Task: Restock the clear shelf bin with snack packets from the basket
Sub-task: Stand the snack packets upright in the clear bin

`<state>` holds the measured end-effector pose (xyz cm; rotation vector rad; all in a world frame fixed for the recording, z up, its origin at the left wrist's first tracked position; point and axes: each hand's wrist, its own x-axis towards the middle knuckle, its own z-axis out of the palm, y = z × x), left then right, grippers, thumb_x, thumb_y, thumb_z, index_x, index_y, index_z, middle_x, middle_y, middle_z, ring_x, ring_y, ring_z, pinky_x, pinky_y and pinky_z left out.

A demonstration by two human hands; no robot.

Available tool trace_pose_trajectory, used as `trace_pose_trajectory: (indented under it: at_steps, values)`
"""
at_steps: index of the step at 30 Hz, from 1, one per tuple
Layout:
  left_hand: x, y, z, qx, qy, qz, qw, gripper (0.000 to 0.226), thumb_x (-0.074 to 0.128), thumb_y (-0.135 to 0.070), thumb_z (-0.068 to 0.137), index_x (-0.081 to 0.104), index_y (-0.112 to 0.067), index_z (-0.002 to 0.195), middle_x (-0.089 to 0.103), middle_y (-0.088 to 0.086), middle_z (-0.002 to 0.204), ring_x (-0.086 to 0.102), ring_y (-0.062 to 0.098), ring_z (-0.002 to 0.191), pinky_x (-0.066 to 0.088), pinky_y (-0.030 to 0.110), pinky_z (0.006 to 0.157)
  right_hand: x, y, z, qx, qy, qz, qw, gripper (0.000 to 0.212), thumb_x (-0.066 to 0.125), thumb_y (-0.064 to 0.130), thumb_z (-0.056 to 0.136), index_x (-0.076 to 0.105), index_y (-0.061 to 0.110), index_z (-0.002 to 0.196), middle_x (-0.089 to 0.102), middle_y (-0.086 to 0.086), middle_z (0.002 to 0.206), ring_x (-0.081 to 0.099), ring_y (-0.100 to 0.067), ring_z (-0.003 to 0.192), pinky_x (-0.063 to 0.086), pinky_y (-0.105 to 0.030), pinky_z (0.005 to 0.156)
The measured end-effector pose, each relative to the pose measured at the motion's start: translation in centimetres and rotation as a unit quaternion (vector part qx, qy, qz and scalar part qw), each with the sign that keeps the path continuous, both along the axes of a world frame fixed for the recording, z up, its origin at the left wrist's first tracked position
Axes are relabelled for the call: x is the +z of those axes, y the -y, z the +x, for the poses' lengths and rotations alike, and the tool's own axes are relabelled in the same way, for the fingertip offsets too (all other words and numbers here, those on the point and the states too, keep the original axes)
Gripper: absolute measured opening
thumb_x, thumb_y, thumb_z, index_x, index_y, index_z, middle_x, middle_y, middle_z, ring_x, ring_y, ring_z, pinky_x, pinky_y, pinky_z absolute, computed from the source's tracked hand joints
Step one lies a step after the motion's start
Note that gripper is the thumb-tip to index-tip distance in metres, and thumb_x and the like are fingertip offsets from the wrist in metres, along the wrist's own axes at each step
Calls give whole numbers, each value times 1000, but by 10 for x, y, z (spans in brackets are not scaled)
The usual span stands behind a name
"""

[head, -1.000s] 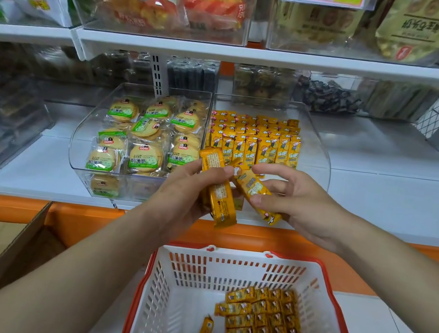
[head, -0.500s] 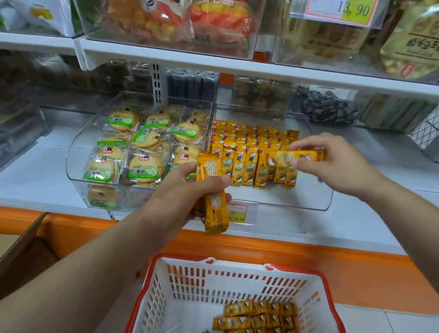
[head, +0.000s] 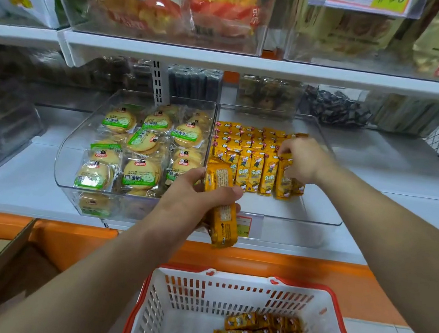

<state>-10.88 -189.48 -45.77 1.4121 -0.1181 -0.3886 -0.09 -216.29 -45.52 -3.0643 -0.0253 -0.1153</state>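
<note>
Listing from the left: a clear plastic bin of round green-labelled biscuits (head: 141, 152) sits at the shelf's front edge and is no part of this job. My left hand (head: 194, 199), forearm raised from below, has its fingers curled round a small stack of yellow foil snack packets (head: 221, 195), held just before the clear shelf bin (head: 317, 222). Matching packets stand in upright rows toward the bin's back. My right hand (head: 305, 161), arm reaching in over the right wall with the wrist bent down, pinches a single yellow packet (head: 284, 179) at the front row's right end. To do this well, I should seat it upright, face forward and flush with its neighbours, then release. The white basket with red rim (head: 223, 291) below holds more packets.
</note>
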Motion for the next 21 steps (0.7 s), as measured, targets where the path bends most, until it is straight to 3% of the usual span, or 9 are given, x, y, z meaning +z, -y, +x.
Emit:
trace_pose_trajectory:
  at_steps: [6,12,15,16,18,21]
  values:
    - [-1,1,3,3,3,10,1000,64,83,-34,57,63,-19,116,78,4,108,78,24,94,62,47,82,-19,2,3,-32,33,62,997,50,84,13,75,62,13,120,64,-12,124,59,-30,112,46,-33,85]
    - [0,5,1,10,-7,23,1000,58,83,-31,68,63,-13,119,78,8,109,78,26,94,62,49,84,-11,-5,-13,-44,31,47,997,59,78,16,79,51,15,132,46,-14,133,56,-35,112,50,-43,94]
    - [-1,6,0,20,-14,32,999,56,83,-33,72,63,-13,120,77,10,109,77,28,95,60,55,89,13,-11,-43,-14,92,60,994,48,76,25,82,56,17,124,53,-9,122,58,-28,106,50,-39,90]
    - [-1,6,-1,23,-18,36,999,62,84,-37,68,63,-13,121,76,12,110,77,30,96,60,56,89,20,-15,-58,8,111,95,989,38,76,27,82,60,19,115,59,-6,114,60,-24,101,50,-37,86]
    - [-1,9,-4,23,-24,43,999,66,85,-41,67,62,-12,122,76,14,108,76,29,91,63,48,80,29,-27,-94,49,81,254,963,17,75,24,83,64,23,96,67,-3,93,66,-18,83,52,-35,75]
    - [-2,17,-13,15,-31,30,999,49,83,-35,78,62,-12,116,73,4,79,68,19,64,53,31,54,27,-52,-155,97,-68,494,861,22,75,31,85,64,27,104,70,0,85,73,-17,76,56,-29,62]
